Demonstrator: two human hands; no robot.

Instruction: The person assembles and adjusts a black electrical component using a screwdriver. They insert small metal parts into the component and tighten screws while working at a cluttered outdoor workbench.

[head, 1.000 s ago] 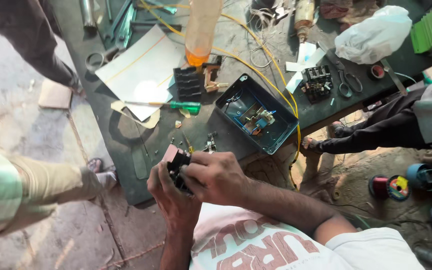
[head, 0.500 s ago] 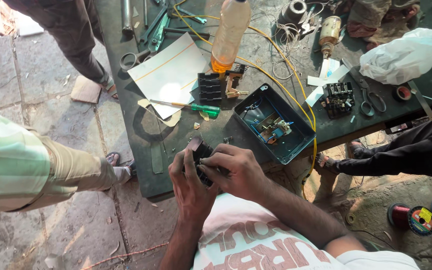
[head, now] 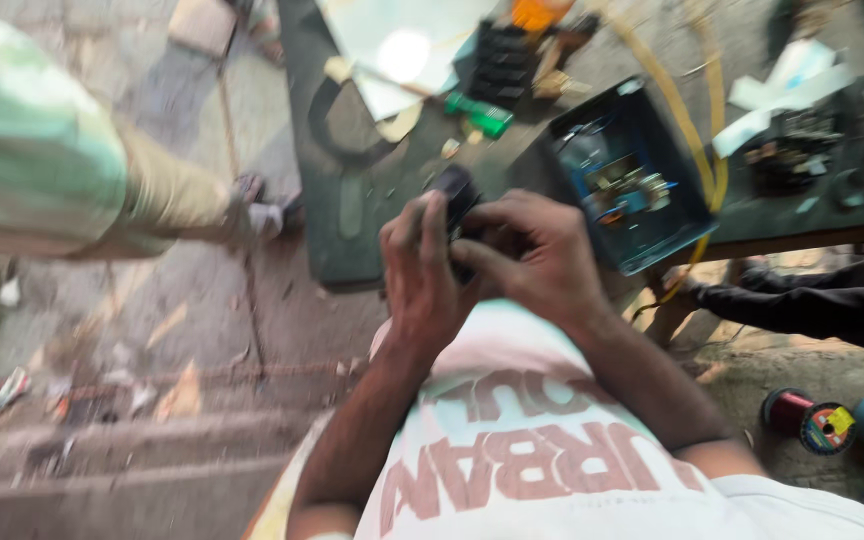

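Both my hands hold a small black part (head: 458, 190) over the near edge of a dark green table (head: 350, 232). My left hand (head: 417, 272) wraps it from the left, thumb up along its side. From the right, my right hand (head: 537, 255) pinches it with the fingertips. The picture is blurred, so the part's details do not show. Just right of my hands, an open blue box (head: 640, 175) with wiring inside sits on the table.
A green-handled screwdriver (head: 482, 114), a black block (head: 502, 58), white paper (head: 392, 48) and a yellow cable (head: 714, 120) lie on the table. One person in a green shirt (head: 32, 140) stands left. A dark sleeve (head: 812, 300) reaches in right. Wire spools (head: 804, 416) lie on the ground.
The view has dropped and closed in on my hands and is now blurred. My hands still hold the black part, a little higher against the table edge.
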